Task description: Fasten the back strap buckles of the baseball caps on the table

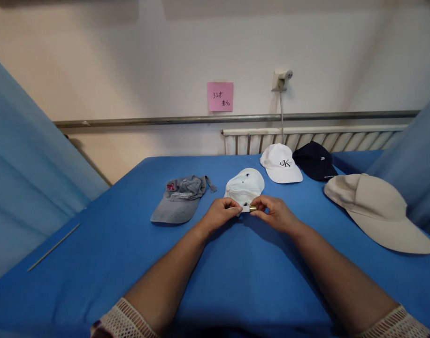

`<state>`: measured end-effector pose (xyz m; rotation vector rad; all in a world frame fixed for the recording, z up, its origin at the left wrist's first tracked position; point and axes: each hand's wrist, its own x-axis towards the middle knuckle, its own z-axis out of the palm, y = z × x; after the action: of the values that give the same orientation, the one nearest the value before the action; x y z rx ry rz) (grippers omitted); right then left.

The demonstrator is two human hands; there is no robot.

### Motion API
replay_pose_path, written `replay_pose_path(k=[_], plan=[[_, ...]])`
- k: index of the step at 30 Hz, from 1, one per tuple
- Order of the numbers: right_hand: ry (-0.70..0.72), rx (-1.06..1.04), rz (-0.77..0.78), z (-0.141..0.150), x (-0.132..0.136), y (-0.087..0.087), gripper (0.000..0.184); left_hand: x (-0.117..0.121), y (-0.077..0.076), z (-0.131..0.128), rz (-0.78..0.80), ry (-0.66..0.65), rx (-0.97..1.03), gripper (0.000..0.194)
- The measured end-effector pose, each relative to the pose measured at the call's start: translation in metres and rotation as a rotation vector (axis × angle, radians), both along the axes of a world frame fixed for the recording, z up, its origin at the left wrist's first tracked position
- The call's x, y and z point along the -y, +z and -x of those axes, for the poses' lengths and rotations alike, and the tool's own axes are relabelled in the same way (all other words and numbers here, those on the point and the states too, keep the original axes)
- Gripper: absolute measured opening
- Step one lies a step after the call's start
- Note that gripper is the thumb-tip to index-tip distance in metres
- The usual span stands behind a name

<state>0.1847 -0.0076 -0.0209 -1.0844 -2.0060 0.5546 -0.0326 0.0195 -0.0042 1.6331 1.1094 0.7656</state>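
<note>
From where I sat, I could not follow the whole strap, because the left hand and the right hand covered its two ends. I could not tell how far it was threaded through the gold-coloured buckle, part of which lay under the right fingertips. The left hand pinched the strap between thumb and fingers; the right hand gripped the buckle the same way. Both sleeves ran out of my view at the bottom, and on the pink note I made out a 32 but not the rest.

The pale cap sat near the middle of the blue-covered table, its strap side toward me. It looked almost white with a faint bluish tint, soft and slightly slumped. Small dark marks showed toward its far end, too tiny for me to identify, and a dark gap opened just above the strap. The grey cap lay to its left. Beyond it to the right stood the white cap, with the navy cap just beside that, and the beige cap reached my right edge.
</note>
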Motion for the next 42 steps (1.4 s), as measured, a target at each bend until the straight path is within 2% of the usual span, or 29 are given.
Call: replay_pose_path(k=[13, 22, 35, 42], plan=[[0.034, -0.01, 0.042, -0.0007, 0.0018, 0.0029, 0.01, 0.0024, -0.0004, -0.0014, -0.02, -0.002, -0.076, 0.027], [-0.027, -0.048, 0.06, 0.0008, 0.0016, 0.0019, 0.013, 0.0025, -0.0014, -0.004, -0.053, 0.027, -0.027, 0.027], [-0.015, -0.104, 0.065, 0.0029, 0.0016, 0.0006, 0.017, 0.0067, -0.0033, -0.0068, -0.086, -0.035, -0.08, 0.029], [0.006, -0.114, 0.117, -0.0005, -0.0003, -0.0014, 0.021, 0.0073, -0.0027, -0.0067, -0.037, -0.012, -0.01, 0.028]])
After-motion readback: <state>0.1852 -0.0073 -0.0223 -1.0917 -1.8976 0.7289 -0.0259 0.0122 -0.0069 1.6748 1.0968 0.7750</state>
